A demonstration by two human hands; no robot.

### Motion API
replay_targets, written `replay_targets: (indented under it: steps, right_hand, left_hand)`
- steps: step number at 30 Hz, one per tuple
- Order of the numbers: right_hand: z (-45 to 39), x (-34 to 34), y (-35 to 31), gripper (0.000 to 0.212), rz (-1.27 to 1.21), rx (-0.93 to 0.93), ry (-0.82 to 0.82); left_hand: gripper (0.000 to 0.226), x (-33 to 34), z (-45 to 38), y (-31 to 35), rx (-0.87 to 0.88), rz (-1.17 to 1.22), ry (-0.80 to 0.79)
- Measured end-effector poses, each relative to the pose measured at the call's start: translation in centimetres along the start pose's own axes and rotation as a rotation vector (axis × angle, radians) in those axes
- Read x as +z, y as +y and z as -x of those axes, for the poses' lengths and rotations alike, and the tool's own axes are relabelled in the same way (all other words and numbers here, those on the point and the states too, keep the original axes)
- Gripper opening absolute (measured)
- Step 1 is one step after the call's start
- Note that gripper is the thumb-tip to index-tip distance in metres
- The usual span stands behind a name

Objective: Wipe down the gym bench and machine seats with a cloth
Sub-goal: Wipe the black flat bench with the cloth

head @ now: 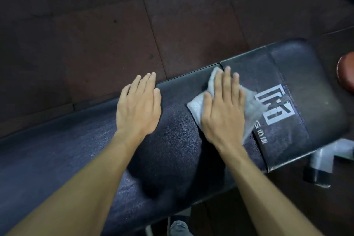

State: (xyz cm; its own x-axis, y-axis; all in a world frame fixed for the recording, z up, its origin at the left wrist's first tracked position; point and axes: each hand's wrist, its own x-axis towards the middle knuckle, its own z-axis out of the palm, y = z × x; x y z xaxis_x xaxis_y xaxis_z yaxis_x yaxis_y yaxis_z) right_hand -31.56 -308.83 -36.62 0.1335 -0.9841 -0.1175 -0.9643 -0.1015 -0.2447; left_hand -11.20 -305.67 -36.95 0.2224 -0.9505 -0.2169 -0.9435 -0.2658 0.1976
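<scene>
Flat hands on the gym bench [172, 159]
Right hand [223, 109], fingers straight, presses the white cloth [195, 103]; left hand [138, 107], at nine o'clock of it, rests released.

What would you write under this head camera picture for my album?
Right hand presses a grey cloth flat on a black gym bench beside its white logo; left hand rests nearby.

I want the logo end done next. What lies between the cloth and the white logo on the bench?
Nothing visible. The cloth lies flat on the bench under the right hand, its right edge already at the white logo. The left hand rests on the other side.
</scene>
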Motion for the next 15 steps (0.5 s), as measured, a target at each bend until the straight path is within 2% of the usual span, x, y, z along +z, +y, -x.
replay_targets:
  steps: [3,6,8,11,13,15]
  right_hand:
    - [3.8,0.1,0.7,0.060,-0.063,0.041,-0.005]
    - [5.6,-1.6,1.1,0.055,-0.343,0.090,-0.002]
    - [5.5,-4.6,1.4,0.051,-0.541,0.165,0.128]
    - [2.6,-9.0,3.2,0.052,-0.644,0.312,0.402]
    - [-0.1,-11.0,5.2,0.062,-0.653,0.344,0.462]
    - [-2.4,-12.8,7.3,0.061,-0.632,0.252,0.393]
  left_hand:
    - [0.061,-0.1,-0.1,0.1,0.001,-0.006,-0.018]
    - [0.062,-0.4,0.1,0.6,-0.013,-0.023,-0.018]
    - [0.060,-1.1,0.2,2.1,-0.008,0.005,-0.009]
    - [0.060,-1.3,-0.7,6.9,0.148,0.068,0.020]
    - [0.058,-0.6,-2.4,10.4,0.183,0.103,0.025]
    - [0.056,0.1,-3.8,12.7,0.135,0.136,-0.022]
